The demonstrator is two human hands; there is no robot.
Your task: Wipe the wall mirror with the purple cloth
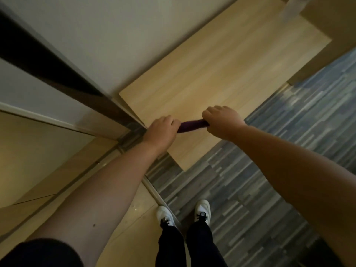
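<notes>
The purple cloth is bunched into a short roll and stretched between my two hands over a light wooden surface. My left hand is closed on its left end and my right hand is closed on its right end. Only the middle of the cloth shows between my fists. A reflective panel with a pale frame stands at the left; I cannot tell whether it is the wall mirror.
A white wall rises behind the wooden surface, with a dark brown frame to its left. Grey striped flooring spreads to the right, glossy beige tile to the left. My white shoes stand at the threshold strip.
</notes>
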